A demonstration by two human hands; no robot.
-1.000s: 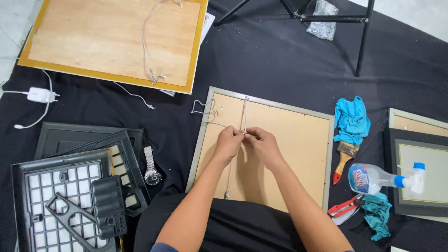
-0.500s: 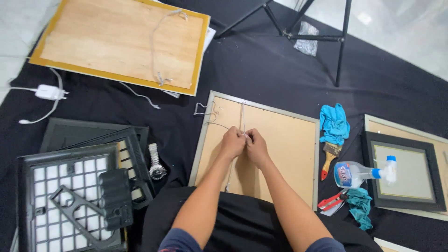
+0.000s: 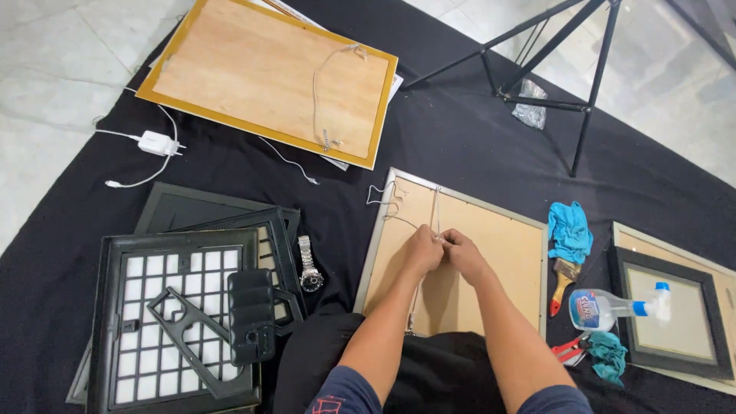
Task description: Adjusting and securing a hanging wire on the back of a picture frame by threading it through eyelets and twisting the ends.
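Observation:
A silver-edged picture frame [image 3: 502, 257] lies face down on the black cloth [image 3: 460, 146], its brown backing up. A thin hanging wire [image 3: 395, 207] runs across the backing, with loose loops at the frame's upper left corner. My left hand [image 3: 423, 251] and my right hand [image 3: 460, 254] meet over the middle of the backing. Both pinch the wire between their fingertips, knuckles almost touching.
A larger yellow-edged frame [image 3: 268, 80] lies face down at the back. Black frames [image 3: 184, 307], a phone [image 3: 251, 316] and a wristwatch [image 3: 308, 264] lie left. A blue rag [image 3: 569, 230], brush [image 3: 562, 282], spray bottle [image 3: 609, 308], red pliers [image 3: 569, 349] and another frame [image 3: 675, 314] lie right. Tripod legs [image 3: 590, 92] stand behind.
The view has tilted and shifted, so the scene sits differently in frame. Both hands stay together on the wire over the backing, barely moved.

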